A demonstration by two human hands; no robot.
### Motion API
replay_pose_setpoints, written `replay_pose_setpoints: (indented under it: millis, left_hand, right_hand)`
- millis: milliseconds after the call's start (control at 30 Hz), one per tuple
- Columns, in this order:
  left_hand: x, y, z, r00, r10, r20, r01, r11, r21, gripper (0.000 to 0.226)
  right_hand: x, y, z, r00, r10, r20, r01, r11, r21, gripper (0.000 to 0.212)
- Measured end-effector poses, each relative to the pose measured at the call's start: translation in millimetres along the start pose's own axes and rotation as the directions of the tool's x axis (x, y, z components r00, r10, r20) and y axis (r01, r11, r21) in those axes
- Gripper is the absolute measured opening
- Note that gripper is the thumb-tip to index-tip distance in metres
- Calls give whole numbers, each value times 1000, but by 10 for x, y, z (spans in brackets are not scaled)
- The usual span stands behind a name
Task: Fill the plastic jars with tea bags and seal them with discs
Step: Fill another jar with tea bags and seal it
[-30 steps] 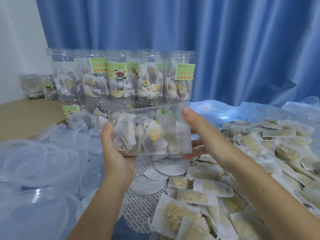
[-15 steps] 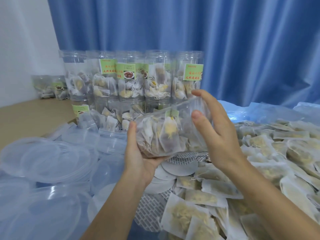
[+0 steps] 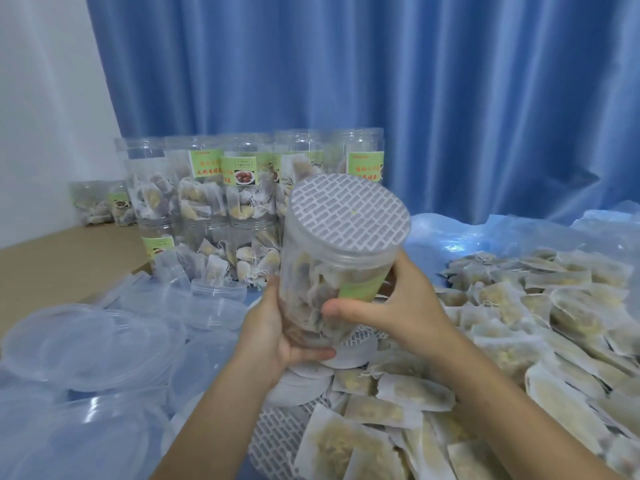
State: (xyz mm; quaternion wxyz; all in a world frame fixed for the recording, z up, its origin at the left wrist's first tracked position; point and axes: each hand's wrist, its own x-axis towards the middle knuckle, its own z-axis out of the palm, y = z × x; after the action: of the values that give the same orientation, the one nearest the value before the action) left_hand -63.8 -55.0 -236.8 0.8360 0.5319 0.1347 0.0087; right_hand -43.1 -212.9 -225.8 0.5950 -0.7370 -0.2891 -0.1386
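Both hands — left hand (image 3: pixel 273 327), right hand (image 3: pixel 398 303) — grip disc-topped jar (image 3: pixel 332 271).

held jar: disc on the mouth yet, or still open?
Disc on. A grey patterned disc covers the mouth of the jar, held in both hands and filled with tea bags. Bonded or not: cannot tell.

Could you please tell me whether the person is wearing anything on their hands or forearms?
Nothing is visible. Both the left hand and the right hand are bare: no gloves, rings, watch or bracelets. Both forearms are uncovered too, with no sleeve reaching into the picture.
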Motion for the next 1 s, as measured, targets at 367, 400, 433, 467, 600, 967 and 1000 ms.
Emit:
replay_pose_setpoints:
  millis: [367,400,433,467,600,967,1000]
  left_hand:
    - [-446,668,343,957,204,207,-289,585,758,93]
    - [-489,743,305,952,230,200,-300,590,750,96]
    - [-515,818,240,949,252,187,-302,571,764,99]
    - [-539,892,165,947,266,183,-304,542,784,102]
    - [-653,1232,-196,952,241,191,-286,470,835,98]
    - [-1014,2146,-1677,910,414,37,-318,635,704,55]
    - [-1025,2218,-1844,895,446,12,-329,641,693,55]
  right_hand:
    - [31,-426,44,983,172,-61,-144,936,320,70]
    - [18,-464,84,986,163,-45,-141,939,314,70]
    - [17,-498,133,987,159,-27,-143,941,306,72]
    - [31,-524,189,987,158,-10,-148,941,304,73]
    - [192,-691,460,987,151,60,-162,938,306,72]
    - [845,-1372,2052,943,37,331,-135,951,277,31]
    - [901,-1410,2240,940,37,340,-131,957,257,26]
